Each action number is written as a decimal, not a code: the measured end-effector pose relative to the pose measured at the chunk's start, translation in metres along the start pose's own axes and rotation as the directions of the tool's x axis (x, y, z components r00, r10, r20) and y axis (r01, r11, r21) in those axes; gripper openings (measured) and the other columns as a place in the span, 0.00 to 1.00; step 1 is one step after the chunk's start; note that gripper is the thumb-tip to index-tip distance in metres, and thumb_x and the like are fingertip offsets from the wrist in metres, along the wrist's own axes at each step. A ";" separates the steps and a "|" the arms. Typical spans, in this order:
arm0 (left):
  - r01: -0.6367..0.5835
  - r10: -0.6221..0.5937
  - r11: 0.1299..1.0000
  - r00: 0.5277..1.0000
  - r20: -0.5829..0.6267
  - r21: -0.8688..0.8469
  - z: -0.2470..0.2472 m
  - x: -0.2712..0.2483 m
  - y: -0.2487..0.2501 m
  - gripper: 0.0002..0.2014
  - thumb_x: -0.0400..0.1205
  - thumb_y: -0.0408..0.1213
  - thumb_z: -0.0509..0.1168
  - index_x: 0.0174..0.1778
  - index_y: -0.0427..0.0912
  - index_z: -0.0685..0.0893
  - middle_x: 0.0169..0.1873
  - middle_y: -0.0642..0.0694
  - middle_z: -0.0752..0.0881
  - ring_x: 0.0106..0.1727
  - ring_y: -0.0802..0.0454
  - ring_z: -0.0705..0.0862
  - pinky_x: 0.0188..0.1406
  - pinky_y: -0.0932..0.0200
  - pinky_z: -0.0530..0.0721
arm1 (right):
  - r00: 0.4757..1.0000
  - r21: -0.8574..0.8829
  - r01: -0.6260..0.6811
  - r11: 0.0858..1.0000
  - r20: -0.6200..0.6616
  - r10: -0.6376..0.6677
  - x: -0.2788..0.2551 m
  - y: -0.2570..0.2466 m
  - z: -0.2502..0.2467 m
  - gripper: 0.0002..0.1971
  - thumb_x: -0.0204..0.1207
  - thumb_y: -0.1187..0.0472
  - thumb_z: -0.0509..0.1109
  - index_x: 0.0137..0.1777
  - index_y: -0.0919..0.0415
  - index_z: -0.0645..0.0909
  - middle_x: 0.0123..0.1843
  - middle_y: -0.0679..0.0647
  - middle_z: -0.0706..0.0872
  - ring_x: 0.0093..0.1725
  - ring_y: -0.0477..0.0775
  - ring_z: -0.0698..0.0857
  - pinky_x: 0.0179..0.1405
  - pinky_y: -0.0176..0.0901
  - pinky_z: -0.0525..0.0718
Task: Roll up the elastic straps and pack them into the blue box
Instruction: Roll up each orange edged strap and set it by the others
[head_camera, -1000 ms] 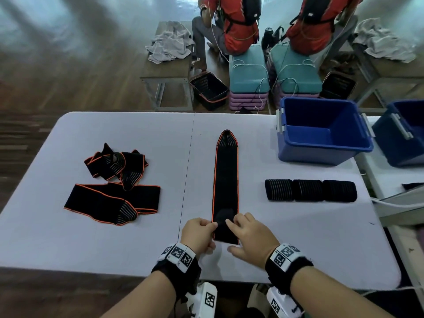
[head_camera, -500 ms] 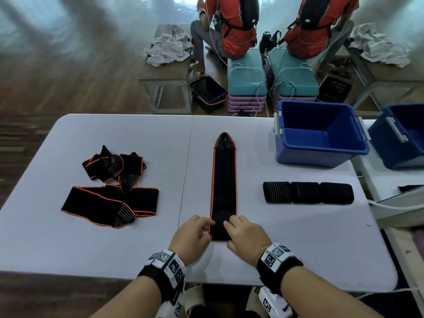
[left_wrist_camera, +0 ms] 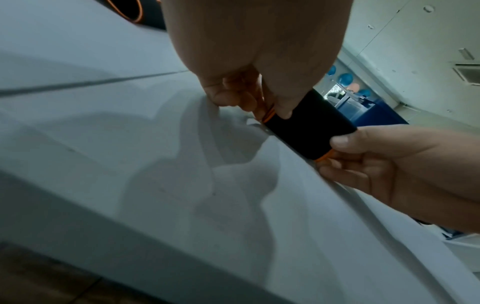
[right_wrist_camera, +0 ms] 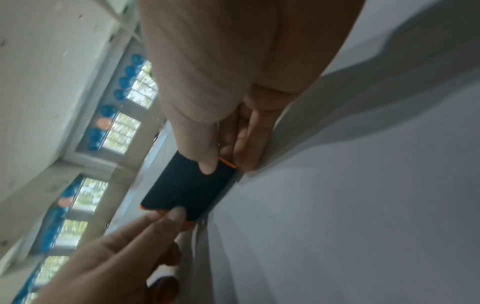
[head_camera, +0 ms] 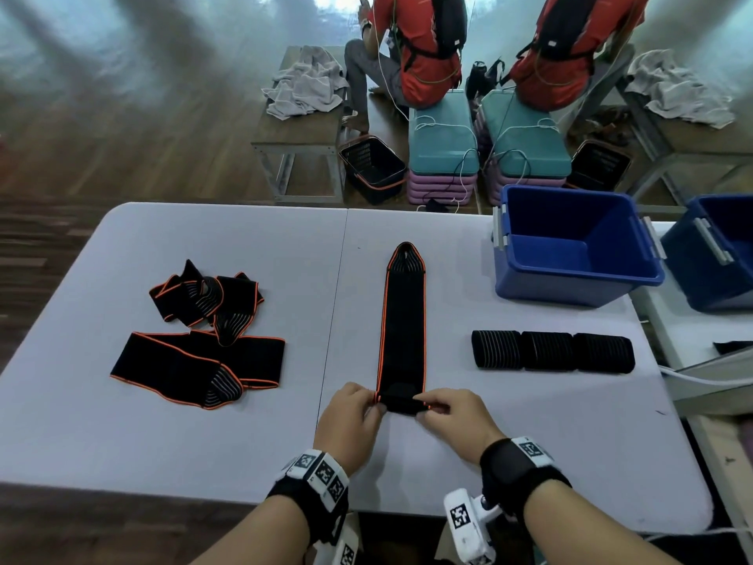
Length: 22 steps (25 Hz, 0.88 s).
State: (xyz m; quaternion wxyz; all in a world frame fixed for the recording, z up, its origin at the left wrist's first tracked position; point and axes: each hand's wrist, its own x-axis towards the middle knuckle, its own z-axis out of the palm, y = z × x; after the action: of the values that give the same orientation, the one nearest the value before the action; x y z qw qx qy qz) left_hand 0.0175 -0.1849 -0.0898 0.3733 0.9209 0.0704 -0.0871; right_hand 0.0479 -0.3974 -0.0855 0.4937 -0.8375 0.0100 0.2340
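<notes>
Both hands pinch the near end of the long black orange-edged elastic strap [head_camera: 402, 320], left hand [head_camera: 349, 422] and right hand [head_camera: 456, 420] each gripping an edge at six o'clock on the grey surface [head_camera: 203, 442]; keep the roll tight and square, heading for twelve, with the blue plastic box [head_camera: 570, 275] waiting at two

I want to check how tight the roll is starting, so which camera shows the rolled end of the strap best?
The left wrist view: the rolled end fills the middle, sharp, pinched by the left hand and right hand. The right wrist view shows it blurred. The head view shows it small but the whole strap lying flat.
</notes>
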 end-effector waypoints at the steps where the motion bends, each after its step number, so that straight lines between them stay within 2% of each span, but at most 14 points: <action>1: 0.021 -0.022 0.999 0.999 -0.035 -0.029 0.002 0.000 0.001 0.03 0.84 0.44 0.68 0.48 0.54 0.87 0.43 0.61 0.80 0.46 0.58 0.80 0.44 0.62 0.76 | 0.999 0.076 -0.043 0.996 0.000 0.044 0.002 0.001 0.000 0.11 0.71 0.62 0.79 0.51 0.48 0.94 0.39 0.45 0.93 0.40 0.38 0.88 0.47 0.34 0.84; 3: 0.039 -0.042 0.999 0.996 -0.079 -0.037 0.005 -0.002 0.003 0.05 0.85 0.44 0.67 0.52 0.56 0.88 0.42 0.62 0.80 0.45 0.59 0.80 0.43 0.64 0.73 | 0.997 0.175 -0.078 0.982 -0.011 0.082 0.005 0.002 0.000 0.07 0.71 0.62 0.79 0.47 0.50 0.94 0.35 0.48 0.92 0.37 0.46 0.87 0.49 0.46 0.86; 6: 0.010 -0.005 0.999 0.997 -0.083 0.051 0.011 -0.004 0.006 0.07 0.88 0.41 0.63 0.49 0.49 0.86 0.42 0.57 0.77 0.44 0.56 0.78 0.40 0.61 0.71 | 0.995 0.189 -0.079 0.979 -0.040 0.088 0.008 0.003 0.004 0.02 0.73 0.60 0.79 0.41 0.54 0.93 0.28 0.49 0.85 0.33 0.48 0.83 0.46 0.51 0.86; 9: -0.010 0.015 0.998 0.997 -0.071 0.067 0.010 -0.002 0.008 0.07 0.88 0.41 0.62 0.46 0.47 0.83 0.44 0.56 0.76 0.42 0.54 0.78 0.38 0.59 0.72 | 0.995 0.153 -0.073 0.986 -0.051 0.081 0.009 0.004 0.006 0.06 0.73 0.57 0.78 0.37 0.57 0.90 0.27 0.48 0.82 0.32 0.48 0.80 0.42 0.54 0.86; 12: -0.020 0.025 0.996 0.998 -0.050 0.088 0.008 -0.003 0.005 0.08 0.88 0.45 0.62 0.47 0.47 0.83 0.44 0.57 0.75 0.40 0.56 0.77 0.37 0.60 0.70 | 0.995 0.082 -0.009 0.997 -0.101 0.017 0.007 0.001 0.007 0.06 0.74 0.56 0.79 0.36 0.55 0.89 0.27 0.48 0.83 0.30 0.44 0.79 0.38 0.43 0.80; 13: -0.020 0.025 0.996 0.998 -0.055 0.092 0.008 -0.003 0.004 0.09 0.88 0.45 0.62 0.47 0.47 0.84 0.44 0.57 0.76 0.40 0.57 0.77 0.37 0.61 0.70 | 0.992 0.026 0.030 0.999 -0.122 -0.027 0.005 -0.001 0.008 0.05 0.75 0.56 0.79 0.38 0.53 0.90 0.30 0.46 0.85 0.31 0.41 0.80 0.38 0.36 0.79; 14: -0.007 0.012 0.996 0.998 -0.059 0.088 0.008 -0.003 0.004 0.10 0.89 0.45 0.61 0.47 0.47 0.84 0.44 0.57 0.76 0.39 0.56 0.77 0.36 0.61 0.69 | 0.987 -0.047 0.073 0.996 -0.140 -0.079 0.003 -0.002 0.010 0.04 0.76 0.57 0.78 0.40 0.50 0.90 0.34 0.44 0.86 0.35 0.40 0.83 0.38 0.28 0.78; 15: 0.001 0.005 0.997 0.998 -0.067 0.080 0.008 -0.002 0.004 0.10 0.89 0.44 0.61 0.47 0.46 0.84 0.43 0.56 0.76 0.39 0.56 0.77 0.36 0.61 0.69 | 0.980 -0.114 0.111 0.987 -0.152 -0.128 0.001 -0.005 0.012 0.03 0.78 0.57 0.77 0.45 0.49 0.91 0.37 0.43 0.87 0.39 0.39 0.84 0.39 0.25 0.77; 17: 0.007 -0.001 0.997 0.997 -0.074 0.080 0.009 0.000 0.005 0.11 0.90 0.43 0.60 0.46 0.46 0.84 0.42 0.56 0.76 0.37 0.55 0.78 0.35 0.61 0.69 | 0.971 -0.168 0.147 0.975 -0.165 -0.175 0.001 -0.007 0.015 0.04 0.80 0.58 0.75 0.49 0.53 0.91 0.40 0.43 0.86 0.42 0.41 0.85 0.42 0.25 0.77; 20: 0.035 -0.029 0.995 0.998 -0.053 0.098 0.006 0.008 0.007 0.12 0.90 0.44 0.60 0.45 0.47 0.85 0.40 0.56 0.78 0.38 0.54 0.79 0.36 0.60 0.71 | 0.984 -0.067 0.064 0.996 -0.164 -0.074 0.008 -0.006 0.016 0.09 0.80 0.59 0.74 0.37 0.54 0.87 0.33 0.46 0.86 0.37 0.49 0.85 0.40 0.44 0.86; 22: 0.085 -0.082 0.995 0.995 -0.057 0.053 0.003 0.013 0.009 0.08 0.88 0.45 0.63 0.47 0.51 0.85 0.39 0.57 0.81 0.40 0.55 0.81 0.38 0.60 0.73 | 0.981 0.102 -0.041 0.994 -0.185 0.060 0.014 -0.009 0.014 0.11 0.78 0.60 0.76 0.33 0.52 0.86 0.29 0.45 0.86 0.34 0.50 0.85 0.37 0.44 0.90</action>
State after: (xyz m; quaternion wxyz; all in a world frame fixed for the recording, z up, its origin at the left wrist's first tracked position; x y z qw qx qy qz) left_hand 0.0316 -0.1932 -0.0886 0.3416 0.9292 0.1165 -0.0791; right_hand 0.0571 -0.3782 -0.0892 0.5246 -0.8303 0.0893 0.1656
